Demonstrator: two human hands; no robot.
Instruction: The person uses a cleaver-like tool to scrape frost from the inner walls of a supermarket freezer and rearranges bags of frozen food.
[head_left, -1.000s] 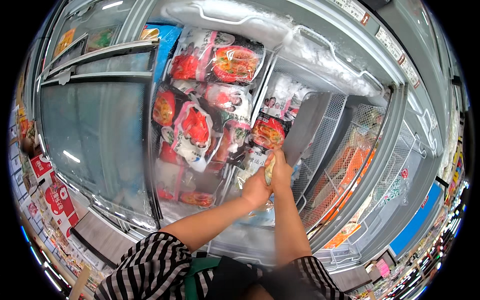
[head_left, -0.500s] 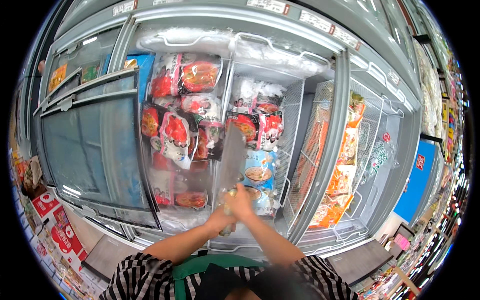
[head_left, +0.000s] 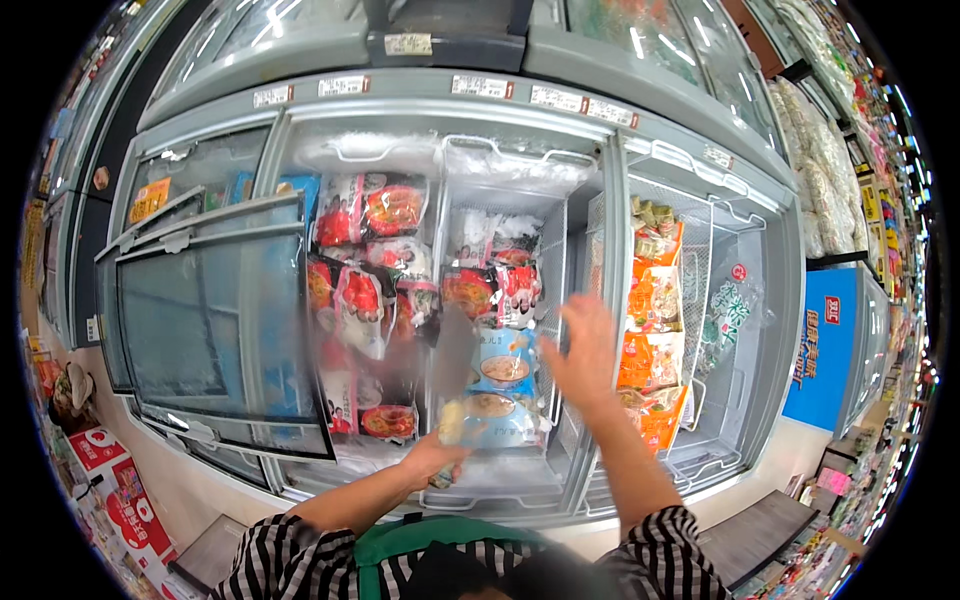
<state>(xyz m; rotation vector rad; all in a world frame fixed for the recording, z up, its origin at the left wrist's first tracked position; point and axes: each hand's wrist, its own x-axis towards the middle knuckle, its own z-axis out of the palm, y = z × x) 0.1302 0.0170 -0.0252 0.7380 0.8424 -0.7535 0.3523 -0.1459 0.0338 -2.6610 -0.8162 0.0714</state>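
A metal scraper (head_left: 456, 355) with a wide flat grey blade and a pale yellowish handle stands over the middle of an open freezer (head_left: 375, 95). My left hand (head_left: 437, 458) is closed round its handle, low at the freezer's near side. My right hand (head_left: 588, 355) is free of the scraper, fingers apart and blurred, over the right side of the middle wire basket (head_left: 560, 225). Blue bags of frozen food (head_left: 505, 372) lie just right of the blade. Red and black bags (head_left: 470, 290) lie beyond it, partly covered by frost.
Frost (head_left: 510, 165) lines the freezer's far wall. Frosted sliding glass lids (head_left: 215, 340) cover the left end. More red and black bags (head_left: 395, 208) fill the left basket. Orange bags (head_left: 650, 360) stand in the right compartment behind a metal divider. A blue-sided chest (head_left: 825, 345) is farther right.
My right hand has let go of the scraper's handle and moved up and right, its fingers opening. My left hand keeps its hold. The view has shifted, showing more beyond the freezer's far side.
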